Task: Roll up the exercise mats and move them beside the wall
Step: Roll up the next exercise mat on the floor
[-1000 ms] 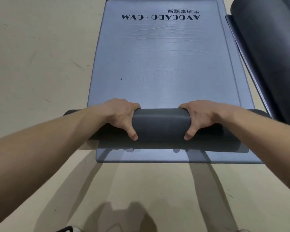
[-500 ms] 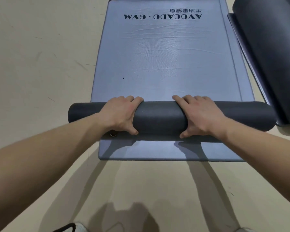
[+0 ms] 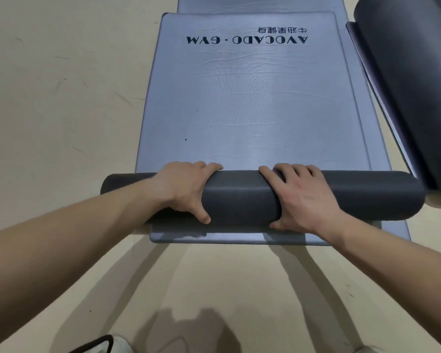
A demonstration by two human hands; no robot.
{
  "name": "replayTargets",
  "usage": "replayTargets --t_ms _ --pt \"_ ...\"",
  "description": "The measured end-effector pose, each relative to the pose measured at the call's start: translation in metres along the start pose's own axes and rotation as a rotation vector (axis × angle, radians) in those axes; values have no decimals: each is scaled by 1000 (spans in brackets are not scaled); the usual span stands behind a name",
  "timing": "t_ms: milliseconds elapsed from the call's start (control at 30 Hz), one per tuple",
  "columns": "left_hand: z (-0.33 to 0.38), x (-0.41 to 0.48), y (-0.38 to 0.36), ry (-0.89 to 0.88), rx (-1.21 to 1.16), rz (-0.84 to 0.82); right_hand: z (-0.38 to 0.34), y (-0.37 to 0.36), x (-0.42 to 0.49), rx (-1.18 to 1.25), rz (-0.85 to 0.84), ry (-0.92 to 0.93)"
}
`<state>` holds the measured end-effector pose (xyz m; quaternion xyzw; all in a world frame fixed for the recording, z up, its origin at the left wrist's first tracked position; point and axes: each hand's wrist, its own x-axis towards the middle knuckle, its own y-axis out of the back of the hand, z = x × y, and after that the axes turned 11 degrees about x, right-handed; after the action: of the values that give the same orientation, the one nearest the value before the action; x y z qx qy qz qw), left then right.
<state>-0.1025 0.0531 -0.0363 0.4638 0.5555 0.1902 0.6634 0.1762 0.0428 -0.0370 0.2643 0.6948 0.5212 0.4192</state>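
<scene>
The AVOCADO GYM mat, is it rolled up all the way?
No, only the rolled end under the left hand and right hand is wound up; the rest of the AVOCADO GYM mat lies flat.

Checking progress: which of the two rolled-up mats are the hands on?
The thin dark roll of the AVOCADO-GYM mat, under the left hand and right hand; the fatter roll at the right edge lies untouched.

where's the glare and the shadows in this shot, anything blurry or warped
Head view: a soft sheen on the flat mat below its print; arm shadows fall on the floor toward the camera; the roll looks slightly smeared at its left end; the wide-angle lens bows the mat's edges and swells the forearms.
</scene>
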Motion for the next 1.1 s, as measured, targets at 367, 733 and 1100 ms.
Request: replayTargets --t_ms 367,733,1100 --pt "-10 12 -2 -5 23 79 6 -6 20 -94 53 -3" --pt "5 0 3 -120 -60 -140 16 17 9 180 -312 -24" --pt "26 -11 -10 0 94 147 21 26 19 237 -267 -61"
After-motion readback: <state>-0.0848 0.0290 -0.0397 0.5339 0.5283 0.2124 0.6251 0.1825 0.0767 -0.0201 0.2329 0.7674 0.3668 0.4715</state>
